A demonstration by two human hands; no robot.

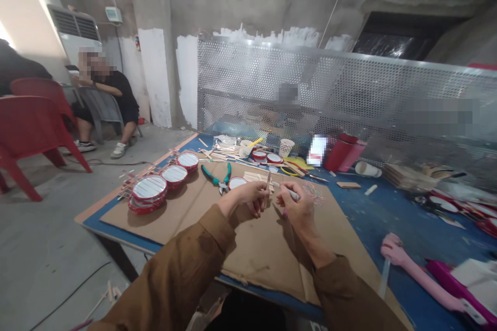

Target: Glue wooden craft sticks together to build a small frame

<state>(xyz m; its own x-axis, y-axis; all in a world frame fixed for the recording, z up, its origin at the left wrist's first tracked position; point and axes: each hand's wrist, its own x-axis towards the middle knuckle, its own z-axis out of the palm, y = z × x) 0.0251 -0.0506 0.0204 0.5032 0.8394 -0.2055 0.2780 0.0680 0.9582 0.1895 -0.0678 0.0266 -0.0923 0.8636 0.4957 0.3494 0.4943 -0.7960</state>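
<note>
My left hand pinches a thin wooden stick, held upright above the cardboard sheet. Just to its right, my right hand is closed round a white pen-like tool, its tip pointing towards the left hand. Green-handled pliers lie open on the cardboard, left of my hands. Partly hidden behind my left hand is a small red-rimmed drum with a white head. A few flat wooden sticks lie behind the hands. Colourful rubber bands are scattered beyond my right hand.
Several red drums stand along the table's left side. Paper cups, a red bottle and a phone line the back, before a perforated metal panel. A pink hammer-like tool lies right. A seated person is far left.
</note>
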